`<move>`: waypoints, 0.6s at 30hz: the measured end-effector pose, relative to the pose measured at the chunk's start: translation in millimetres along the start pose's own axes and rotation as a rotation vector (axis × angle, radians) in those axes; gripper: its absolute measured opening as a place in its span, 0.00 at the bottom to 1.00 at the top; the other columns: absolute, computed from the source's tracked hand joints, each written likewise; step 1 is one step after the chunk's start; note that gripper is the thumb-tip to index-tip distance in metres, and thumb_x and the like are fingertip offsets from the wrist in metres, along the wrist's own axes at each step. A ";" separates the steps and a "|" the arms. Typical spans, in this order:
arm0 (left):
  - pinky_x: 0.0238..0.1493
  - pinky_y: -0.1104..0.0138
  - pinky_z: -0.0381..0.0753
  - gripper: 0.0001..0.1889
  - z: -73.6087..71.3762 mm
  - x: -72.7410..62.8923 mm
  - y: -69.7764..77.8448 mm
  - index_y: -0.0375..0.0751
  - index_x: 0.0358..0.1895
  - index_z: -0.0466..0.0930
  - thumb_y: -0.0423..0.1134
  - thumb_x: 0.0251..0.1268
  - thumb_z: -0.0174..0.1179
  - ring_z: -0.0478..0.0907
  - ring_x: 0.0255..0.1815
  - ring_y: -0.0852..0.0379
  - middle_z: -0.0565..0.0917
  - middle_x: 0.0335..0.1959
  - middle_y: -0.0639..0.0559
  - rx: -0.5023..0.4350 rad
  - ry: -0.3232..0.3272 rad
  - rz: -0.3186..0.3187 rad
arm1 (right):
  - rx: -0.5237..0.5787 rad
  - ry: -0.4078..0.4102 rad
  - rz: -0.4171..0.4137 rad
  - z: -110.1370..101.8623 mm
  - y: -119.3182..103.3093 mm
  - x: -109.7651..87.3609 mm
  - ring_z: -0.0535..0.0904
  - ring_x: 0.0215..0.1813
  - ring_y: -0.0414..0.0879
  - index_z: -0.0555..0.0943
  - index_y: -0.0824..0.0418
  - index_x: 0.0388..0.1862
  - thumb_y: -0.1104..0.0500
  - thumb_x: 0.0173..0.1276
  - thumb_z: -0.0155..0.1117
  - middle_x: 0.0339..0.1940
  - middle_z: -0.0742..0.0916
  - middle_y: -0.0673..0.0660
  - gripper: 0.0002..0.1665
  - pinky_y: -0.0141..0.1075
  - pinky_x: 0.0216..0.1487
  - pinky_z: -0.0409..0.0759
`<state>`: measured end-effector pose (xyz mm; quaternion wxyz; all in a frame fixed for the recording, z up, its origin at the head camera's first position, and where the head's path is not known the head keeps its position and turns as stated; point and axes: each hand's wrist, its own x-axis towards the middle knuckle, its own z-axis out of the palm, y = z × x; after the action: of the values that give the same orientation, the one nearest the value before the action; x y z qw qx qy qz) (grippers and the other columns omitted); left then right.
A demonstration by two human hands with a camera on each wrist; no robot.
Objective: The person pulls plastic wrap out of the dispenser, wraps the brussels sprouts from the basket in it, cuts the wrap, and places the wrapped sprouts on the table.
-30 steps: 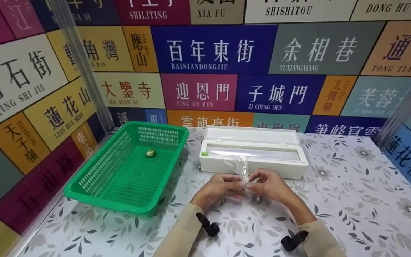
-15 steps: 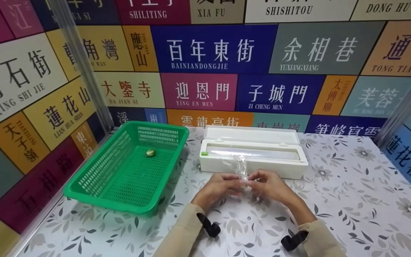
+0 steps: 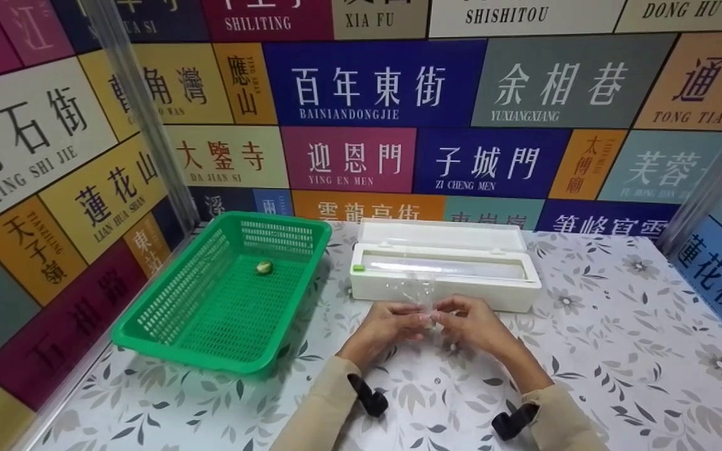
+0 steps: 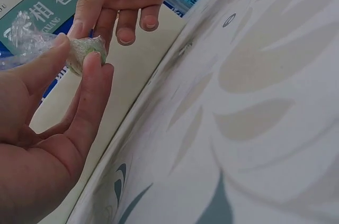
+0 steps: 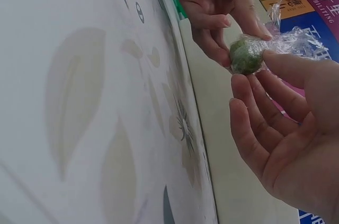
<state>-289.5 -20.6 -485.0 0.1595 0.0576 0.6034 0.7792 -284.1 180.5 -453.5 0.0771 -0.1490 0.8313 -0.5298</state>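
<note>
In both wrist views, a small round green thing (image 5: 247,55) sits wrapped in cling film (image 4: 26,41), its loose end bunched and sticking out to the side. My left hand (image 3: 381,327) pinches it from one side between thumb and fingertips. From the other side my right hand (image 3: 470,326) pinches it too, the fingertips of both hands meeting around it. The head view hides most of the wrapped thing behind the fingers. Just behind the hands stands a white cling film dispenser (image 3: 445,293), its lid (image 3: 442,237) raised and a clear roll (image 3: 461,270) inside.
To the left stands a green plastic basket (image 3: 201,360) with one small pale-green round thing (image 3: 264,268) in it. A leaf-patterned cloth (image 3: 618,351) covers the table. Sign-printed panels (image 3: 373,81) close off the back and sides.
The cling film tail above the fingers looks less bunched and more spread than before. Both hands stay almost in the same place, with only slight finger movement.
</note>
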 end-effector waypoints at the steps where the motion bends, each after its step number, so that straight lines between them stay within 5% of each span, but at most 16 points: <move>1: 0.37 0.67 0.89 0.16 0.0 0.0 0.1 0.29 0.51 0.85 0.30 0.61 0.68 0.87 0.35 0.58 0.90 0.41 0.45 0.004 0.001 0.006 | -0.005 0.001 0.002 0.1 0.0 0.0 0.85 0.30 0.49 0.81 0.68 0.55 0.54 0.71 0.66 0.41 0.88 0.65 0.22 0.40 0.31 0.86; 10: 0.28 0.70 0.86 0.13 1.6 0.4 0.5 0.26 0.47 0.85 0.29 0.60 0.69 0.85 0.29 0.59 0.90 0.36 0.46 0.060 0.046 0.027 | -0.053 -0.002 -0.082 0.3 1.4 -0.4 0.85 0.37 0.48 0.82 0.68 0.54 0.57 0.68 0.68 0.42 0.88 0.67 0.20 0.36 0.33 0.86; 18: 0.29 0.68 0.88 0.15 2.3 0.7 2.4 0.31 0.48 0.85 0.33 0.58 0.71 0.87 0.29 0.57 0.90 0.39 0.42 0.075 0.087 0.039 | -0.193 0.038 -0.187 6.3 2.7 -0.6 0.85 0.40 0.46 0.82 0.67 0.59 0.61 0.61 0.74 0.54 0.86 0.65 0.26 0.28 0.33 0.83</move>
<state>-290.0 -18.8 -482.2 0.1156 0.0413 0.6374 0.7607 -282.2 176.4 -458.7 -0.0028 -0.2224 0.8622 -0.4552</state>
